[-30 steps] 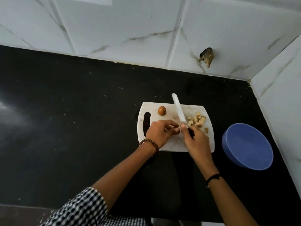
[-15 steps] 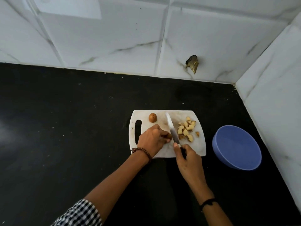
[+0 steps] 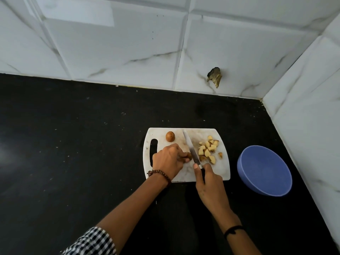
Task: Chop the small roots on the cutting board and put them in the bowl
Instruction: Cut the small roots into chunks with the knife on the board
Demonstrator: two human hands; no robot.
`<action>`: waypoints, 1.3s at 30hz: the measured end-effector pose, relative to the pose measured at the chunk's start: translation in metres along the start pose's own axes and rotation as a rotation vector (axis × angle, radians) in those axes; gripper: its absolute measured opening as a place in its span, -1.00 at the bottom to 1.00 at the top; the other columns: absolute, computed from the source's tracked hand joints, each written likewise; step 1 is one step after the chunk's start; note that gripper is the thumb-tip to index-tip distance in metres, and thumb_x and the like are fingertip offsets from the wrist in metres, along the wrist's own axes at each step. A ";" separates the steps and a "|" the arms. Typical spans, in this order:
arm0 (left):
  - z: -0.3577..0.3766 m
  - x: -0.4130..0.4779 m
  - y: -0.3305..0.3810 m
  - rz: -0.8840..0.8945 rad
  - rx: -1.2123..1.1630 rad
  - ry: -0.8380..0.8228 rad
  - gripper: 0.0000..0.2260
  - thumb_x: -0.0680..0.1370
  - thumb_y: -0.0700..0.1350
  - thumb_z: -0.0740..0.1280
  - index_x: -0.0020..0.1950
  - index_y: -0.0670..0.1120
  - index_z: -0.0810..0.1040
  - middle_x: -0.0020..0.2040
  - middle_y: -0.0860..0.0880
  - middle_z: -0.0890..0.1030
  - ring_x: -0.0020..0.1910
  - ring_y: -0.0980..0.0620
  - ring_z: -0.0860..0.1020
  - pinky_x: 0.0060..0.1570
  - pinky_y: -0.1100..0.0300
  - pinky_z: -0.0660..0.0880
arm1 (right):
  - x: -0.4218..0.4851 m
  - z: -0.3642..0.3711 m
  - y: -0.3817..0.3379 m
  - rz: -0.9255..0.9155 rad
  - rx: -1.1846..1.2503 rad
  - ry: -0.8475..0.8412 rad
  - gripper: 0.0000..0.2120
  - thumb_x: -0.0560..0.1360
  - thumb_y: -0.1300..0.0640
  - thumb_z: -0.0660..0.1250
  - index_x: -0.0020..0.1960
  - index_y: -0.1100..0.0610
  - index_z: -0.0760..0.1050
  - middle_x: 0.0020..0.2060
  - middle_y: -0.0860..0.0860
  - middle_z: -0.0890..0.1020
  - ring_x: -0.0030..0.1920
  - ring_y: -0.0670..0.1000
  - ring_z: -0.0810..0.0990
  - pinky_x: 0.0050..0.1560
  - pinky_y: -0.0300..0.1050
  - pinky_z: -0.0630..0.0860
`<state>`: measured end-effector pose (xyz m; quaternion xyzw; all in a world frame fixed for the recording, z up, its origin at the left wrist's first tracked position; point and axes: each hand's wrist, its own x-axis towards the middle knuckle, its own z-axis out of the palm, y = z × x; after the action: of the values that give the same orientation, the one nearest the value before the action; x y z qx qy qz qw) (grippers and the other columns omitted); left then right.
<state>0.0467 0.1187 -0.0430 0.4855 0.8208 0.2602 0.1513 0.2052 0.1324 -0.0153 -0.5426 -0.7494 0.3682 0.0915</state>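
Head view — chopping in progress on a white cutting board (image 3: 223, 172) that lies on the black desk (image 3: 73, 144), in the corner of a tiled wall (image 3: 128, 52). Left grip (image 3: 168, 160), fingers curled, pins a small brown root (image 3: 189, 155) to the board near its middle. Right grip (image 3: 208, 183) is closed round the dark handle of a knife (image 3: 191, 150), one finger extended toward the blade. The blade points away from the person, its edge just beside the held root and close to the left fingertips. Whether the edge has entered the root cannot be told. One whole root (image 3: 170, 136) rests apart, near the board's far edge. A heap of pale chopped pieces (image 3: 207, 149) lies on the board, right of the blade. The blue bowl (image 3: 265, 172) stands on the desk to the right of the board, near but not touching it, and appears to hold nothing.

Judged stage: about midway — one root under the knife, one uncut, no pieces in the bowl.

Risks: the held root is small and rounded, so off-centre pressure may roll it out from under the blade. With the fingertips this near the edge, such a slip would carry the blade onto them. At transfer, loose pieces could drop onto the desk in the gap between board and bowl.
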 end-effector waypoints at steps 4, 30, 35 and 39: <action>-0.001 0.000 0.001 0.000 0.019 -0.015 -0.75 0.45 0.21 0.38 -0.03 0.08 0.63 -0.11 0.18 0.63 -0.15 0.18 0.58 -0.25 0.18 0.51 | -0.002 0.002 0.000 -0.007 -0.110 -0.009 -0.75 0.66 -0.17 0.05 0.08 -0.01 0.35 -0.25 -0.02 0.60 -0.29 -0.08 0.61 -0.26 -0.10 0.61; -0.004 -0.005 0.010 -0.044 0.054 0.029 -0.84 0.49 0.09 0.38 -0.05 0.02 0.59 -0.12 0.09 0.66 -0.14 0.08 0.60 -0.26 0.16 0.51 | 0.001 0.005 -0.036 0.119 -0.390 -0.140 -0.70 0.70 -0.06 -0.01 0.27 0.11 0.28 0.14 0.12 0.53 0.15 0.13 0.56 0.11 0.06 0.54; -0.007 -0.006 0.014 -0.041 0.047 0.016 -0.83 0.49 0.06 0.39 -0.04 -0.01 0.58 -0.09 0.07 0.66 -0.11 0.03 0.61 -0.20 0.10 0.54 | 0.004 0.004 -0.042 0.136 -0.386 -0.144 -0.70 0.70 -0.04 -0.01 0.29 0.13 0.30 0.17 0.12 0.54 0.16 0.15 0.57 0.11 0.07 0.53; -0.006 -0.006 0.015 -0.037 0.063 0.011 -0.81 0.48 0.08 0.40 -0.05 -0.02 0.58 -0.09 0.06 0.65 -0.11 0.01 0.62 -0.18 0.07 0.56 | -0.004 0.002 -0.039 0.147 -0.376 -0.157 -0.73 0.70 -0.03 0.00 0.24 0.12 0.31 0.15 0.12 0.55 0.15 0.14 0.57 0.05 0.04 0.50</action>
<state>0.0578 0.1176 -0.0292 0.4733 0.8382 0.2340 0.1364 0.1766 0.1226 0.0102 -0.5728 -0.7683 0.2687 -0.0973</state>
